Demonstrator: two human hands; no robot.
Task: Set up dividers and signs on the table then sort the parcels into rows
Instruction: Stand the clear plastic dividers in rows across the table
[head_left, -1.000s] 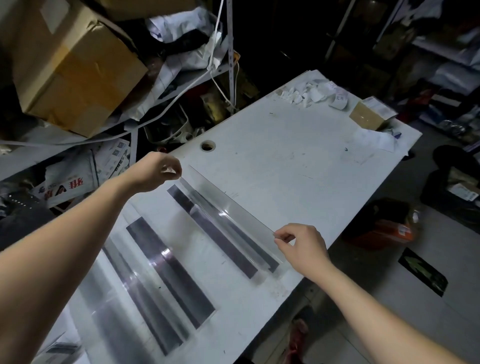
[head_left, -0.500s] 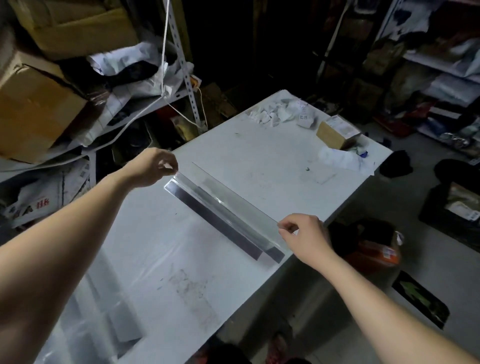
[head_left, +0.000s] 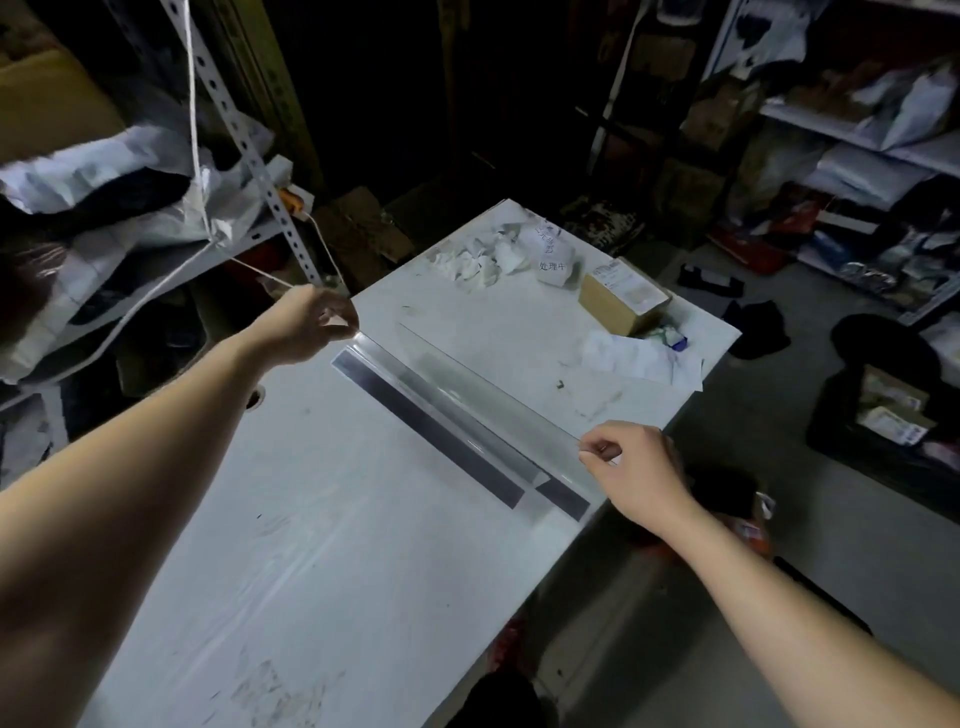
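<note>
Left hand (head_left: 306, 327) pinches one end of a long clear plastic divider with a dark base strip (head_left: 441, 423), fingers curled at its corner. Right hand (head_left: 636, 462) pinches the other end's top edge between thumb and forefinger. The divider spans straight between both hands, with its base lying on the white table (head_left: 337, 519) and its clear wall upright. Beyond the right hand is a small brown cardboard box with a white label (head_left: 621, 296). A flat white paper sheet (head_left: 639, 358) lies between the box and the right hand. Crumpled white paper scraps (head_left: 488, 257) sit beyond the divider, between the two hands' lines.
</note>
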